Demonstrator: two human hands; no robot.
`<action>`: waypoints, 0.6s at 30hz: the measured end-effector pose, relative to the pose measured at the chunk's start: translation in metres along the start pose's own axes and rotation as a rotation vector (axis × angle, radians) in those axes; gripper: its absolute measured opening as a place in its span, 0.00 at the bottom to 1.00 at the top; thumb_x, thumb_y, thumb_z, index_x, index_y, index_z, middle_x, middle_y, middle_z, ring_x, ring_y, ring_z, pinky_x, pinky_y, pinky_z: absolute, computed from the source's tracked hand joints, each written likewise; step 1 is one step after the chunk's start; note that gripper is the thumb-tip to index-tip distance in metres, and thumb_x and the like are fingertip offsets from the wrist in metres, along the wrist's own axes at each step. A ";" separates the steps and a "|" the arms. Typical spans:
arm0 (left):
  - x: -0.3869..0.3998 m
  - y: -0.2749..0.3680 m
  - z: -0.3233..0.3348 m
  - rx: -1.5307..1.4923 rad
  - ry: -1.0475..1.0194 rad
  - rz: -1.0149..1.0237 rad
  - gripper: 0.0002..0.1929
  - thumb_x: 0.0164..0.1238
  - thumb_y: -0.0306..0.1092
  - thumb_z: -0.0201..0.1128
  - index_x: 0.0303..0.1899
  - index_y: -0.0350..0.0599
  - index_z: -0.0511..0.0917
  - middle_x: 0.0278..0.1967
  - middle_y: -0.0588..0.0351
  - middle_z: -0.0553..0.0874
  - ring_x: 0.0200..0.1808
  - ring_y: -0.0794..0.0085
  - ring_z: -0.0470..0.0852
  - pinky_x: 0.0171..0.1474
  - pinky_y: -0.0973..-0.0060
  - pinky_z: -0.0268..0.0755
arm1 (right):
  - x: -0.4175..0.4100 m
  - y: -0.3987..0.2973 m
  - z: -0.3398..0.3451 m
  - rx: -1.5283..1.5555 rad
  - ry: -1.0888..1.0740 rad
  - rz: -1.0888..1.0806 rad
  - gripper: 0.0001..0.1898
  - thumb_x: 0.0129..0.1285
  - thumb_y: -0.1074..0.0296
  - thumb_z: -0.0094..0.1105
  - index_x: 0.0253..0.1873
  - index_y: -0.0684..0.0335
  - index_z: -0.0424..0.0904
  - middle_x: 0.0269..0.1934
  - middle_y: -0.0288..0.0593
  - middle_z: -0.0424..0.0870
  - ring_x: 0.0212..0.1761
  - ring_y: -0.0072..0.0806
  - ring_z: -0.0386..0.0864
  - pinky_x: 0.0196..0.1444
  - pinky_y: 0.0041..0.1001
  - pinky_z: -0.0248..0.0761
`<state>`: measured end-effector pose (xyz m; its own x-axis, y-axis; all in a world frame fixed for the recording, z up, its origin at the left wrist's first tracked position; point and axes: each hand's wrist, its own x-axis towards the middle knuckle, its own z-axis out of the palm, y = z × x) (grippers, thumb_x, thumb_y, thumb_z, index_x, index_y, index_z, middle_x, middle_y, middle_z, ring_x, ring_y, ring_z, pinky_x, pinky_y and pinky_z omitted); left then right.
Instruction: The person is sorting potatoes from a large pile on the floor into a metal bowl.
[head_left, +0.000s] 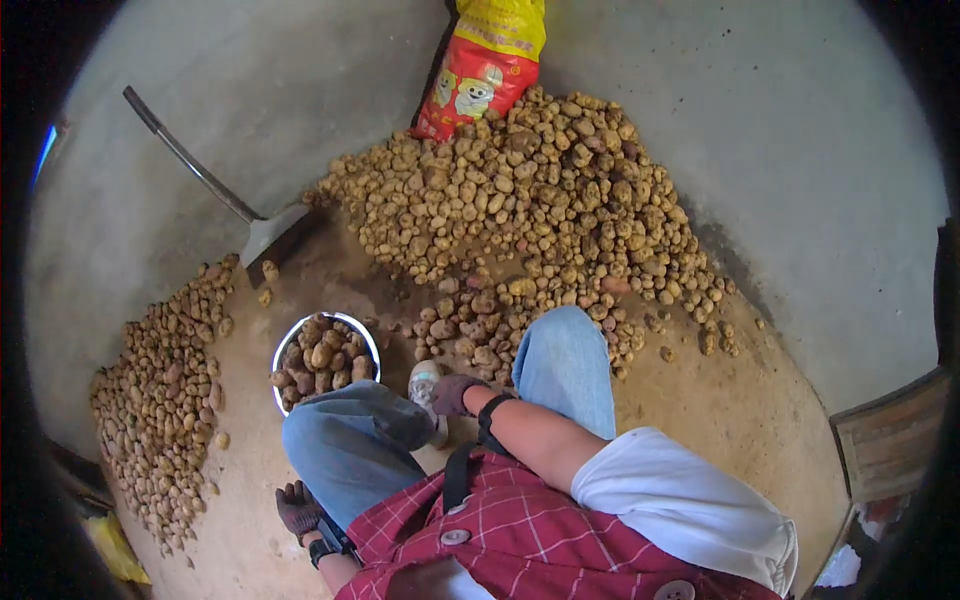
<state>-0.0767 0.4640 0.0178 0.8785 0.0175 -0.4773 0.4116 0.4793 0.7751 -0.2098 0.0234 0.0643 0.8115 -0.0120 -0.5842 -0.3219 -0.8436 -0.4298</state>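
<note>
My right hand (454, 394), in a dark knit glove, hangs between my knees above a shoe (426, 390); its fingers are bent, and what they may hold is hidden. At the lower left, beside my thigh, is my left hand (300, 508), gloved too, with its fingers apart and nothing seen in it. A round basin with a shiny rim (375, 351) stands by my left knee, heaped with potatoes (322, 355). In front of me lies a large pile of potatoes (480, 195), and its near edge reaches my right knee.
Another potato pile (161, 397) runs along the left wall. A long-handled dustpan (271, 234) leans at the back left near loose potatoes. A red and yellow sack (480, 75) stands against the wall behind the large pile. A wooden board (892, 435) is at the right edge.
</note>
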 end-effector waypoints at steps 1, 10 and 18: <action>-0.002 -0.002 0.004 0.006 0.079 0.011 0.21 0.70 0.52 0.52 0.43 0.40 0.71 0.46 0.48 0.76 0.51 0.58 0.73 0.60 0.60 0.64 | 0.003 0.003 0.003 -0.066 -0.021 -0.025 0.21 0.56 0.58 0.50 0.52 0.55 0.83 0.51 0.49 0.83 0.51 0.44 0.81 0.57 0.38 0.72; 0.001 0.003 -0.007 0.086 0.013 0.038 0.23 0.70 0.54 0.51 0.47 0.41 0.73 0.49 0.47 0.78 0.55 0.56 0.73 0.61 0.61 0.64 | 0.010 -0.002 0.007 0.084 0.000 0.126 0.22 0.55 0.57 0.50 0.51 0.60 0.82 0.50 0.51 0.83 0.51 0.45 0.81 0.55 0.39 0.72; 0.005 0.002 -0.005 -0.123 0.077 0.024 0.17 0.72 0.48 0.51 0.26 0.49 0.68 0.28 0.59 0.73 0.33 0.67 0.69 0.41 0.68 0.65 | 0.005 -0.003 0.006 0.068 0.011 0.033 0.22 0.52 0.55 0.54 0.48 0.62 0.83 0.45 0.52 0.85 0.46 0.45 0.83 0.50 0.38 0.75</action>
<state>-0.0727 0.4697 0.0153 0.8646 0.0950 -0.4935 0.3539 0.5821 0.7320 -0.2073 0.0288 0.0585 0.8052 -0.0455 -0.5912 -0.3805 -0.8043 -0.4564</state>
